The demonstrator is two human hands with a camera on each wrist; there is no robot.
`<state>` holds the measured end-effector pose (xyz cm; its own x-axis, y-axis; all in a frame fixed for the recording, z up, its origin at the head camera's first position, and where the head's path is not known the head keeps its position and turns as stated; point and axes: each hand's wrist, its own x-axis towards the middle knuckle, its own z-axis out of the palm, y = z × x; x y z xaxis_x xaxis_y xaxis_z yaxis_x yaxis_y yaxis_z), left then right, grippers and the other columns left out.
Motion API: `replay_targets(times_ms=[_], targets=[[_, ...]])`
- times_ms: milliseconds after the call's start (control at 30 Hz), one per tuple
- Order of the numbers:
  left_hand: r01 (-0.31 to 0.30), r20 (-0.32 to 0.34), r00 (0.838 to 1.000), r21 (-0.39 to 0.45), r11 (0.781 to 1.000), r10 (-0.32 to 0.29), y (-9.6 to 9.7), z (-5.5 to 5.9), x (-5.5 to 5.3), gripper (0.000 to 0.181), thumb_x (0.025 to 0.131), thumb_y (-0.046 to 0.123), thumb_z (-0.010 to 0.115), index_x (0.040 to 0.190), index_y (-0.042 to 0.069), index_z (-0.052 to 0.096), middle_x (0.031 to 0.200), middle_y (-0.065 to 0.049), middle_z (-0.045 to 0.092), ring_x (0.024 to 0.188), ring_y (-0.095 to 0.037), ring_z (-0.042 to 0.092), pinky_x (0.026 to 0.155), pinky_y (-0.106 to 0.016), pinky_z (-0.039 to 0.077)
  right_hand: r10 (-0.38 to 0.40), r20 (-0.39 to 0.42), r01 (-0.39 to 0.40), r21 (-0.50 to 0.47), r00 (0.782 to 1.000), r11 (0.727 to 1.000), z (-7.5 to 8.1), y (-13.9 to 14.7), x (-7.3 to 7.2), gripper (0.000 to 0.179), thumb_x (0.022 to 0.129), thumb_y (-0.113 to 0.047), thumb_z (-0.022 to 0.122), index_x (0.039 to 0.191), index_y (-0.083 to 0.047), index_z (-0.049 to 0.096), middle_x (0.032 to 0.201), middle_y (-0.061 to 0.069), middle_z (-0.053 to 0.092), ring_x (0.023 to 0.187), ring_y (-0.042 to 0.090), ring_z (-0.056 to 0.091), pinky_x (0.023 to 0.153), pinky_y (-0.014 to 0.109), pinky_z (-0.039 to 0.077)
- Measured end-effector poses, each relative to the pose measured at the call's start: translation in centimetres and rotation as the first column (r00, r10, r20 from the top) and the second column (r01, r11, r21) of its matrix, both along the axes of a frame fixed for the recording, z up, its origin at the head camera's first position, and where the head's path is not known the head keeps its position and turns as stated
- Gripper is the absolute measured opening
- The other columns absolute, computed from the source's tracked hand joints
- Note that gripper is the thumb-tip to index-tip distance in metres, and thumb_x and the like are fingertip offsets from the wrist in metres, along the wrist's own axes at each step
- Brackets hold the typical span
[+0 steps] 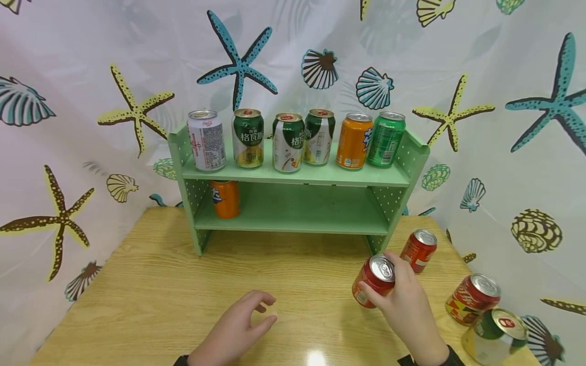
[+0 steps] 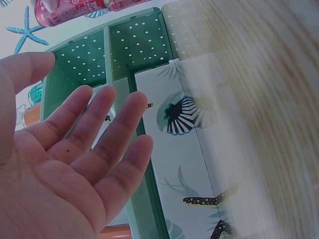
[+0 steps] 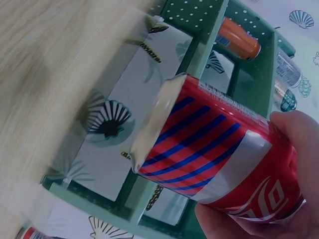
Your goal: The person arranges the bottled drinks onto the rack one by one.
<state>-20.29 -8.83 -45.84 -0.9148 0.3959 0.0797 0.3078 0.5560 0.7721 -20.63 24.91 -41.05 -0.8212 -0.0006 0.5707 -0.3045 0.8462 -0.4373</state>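
My right hand (image 1: 407, 300) grips a red soda can (image 1: 366, 287) by its upper sides, thumb on the near side. In the right wrist view the same can (image 3: 214, 149) shows blue stripes and a white band, its base off the table. My left hand (image 1: 235, 328) is held over the table with nothing in it; the left wrist view shows its palm and loosely spread fingers (image 2: 122, 127). Just behind the held can stands another red can (image 1: 417, 251). Ahead of both hands is a green two-tier shelf (image 1: 293, 175).
The upper tier bears a white can (image 1: 208, 145), several green-and-white cans (image 1: 248, 137), an orange can (image 1: 354, 145) and a green can (image 1: 386, 142). An orange can (image 1: 227, 201) stands lower left. At the table's right are a red-yellow can (image 1: 471, 300) and a green-white can (image 1: 492, 340).
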Motion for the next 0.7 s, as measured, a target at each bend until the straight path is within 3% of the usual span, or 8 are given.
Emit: replay_targets(times_ms=[300, 700], targets=[[0.012, -0.016, 1.000, 0.001, 1.000, -0.012, 0.0, -0.2, 0.1, 0.031, 0.100, 0.031, 0.069, 0.126, 0.013, 0.064, 0.128, -0.003, 0.065, 0.110, -0.026, 0.065, 0.083, -0.037, 0.057, 0.076, -0.034, -0.076, 0.013, 0.997, 0.997, 0.4, -2.6, 0.6, 0.083, 0.071, -0.015, 0.096, 0.137, 0.005, 0.049, 0.120, 0.022, 0.064, 0.105, 0.037, 0.069, 0.080, 0.051, 0.062], [0.023, -0.048, 0.999, 0.035, 0.999, -0.021, -0.1, 0.2, 0.3, 0.036, 0.097, 0.032, 0.073, 0.128, 0.017, 0.061, 0.131, 0.000, 0.059, 0.115, -0.031, 0.062, 0.071, -0.025, 0.055, 0.163, 0.020, -0.162, -0.013, 0.986, 0.987, -0.6, -5.5, 2.6, 0.081, 0.072, -0.022, 0.096, 0.136, 0.000, 0.051, 0.122, 0.013, 0.064, 0.104, 0.023, 0.068, 0.080, 0.038, 0.063]])
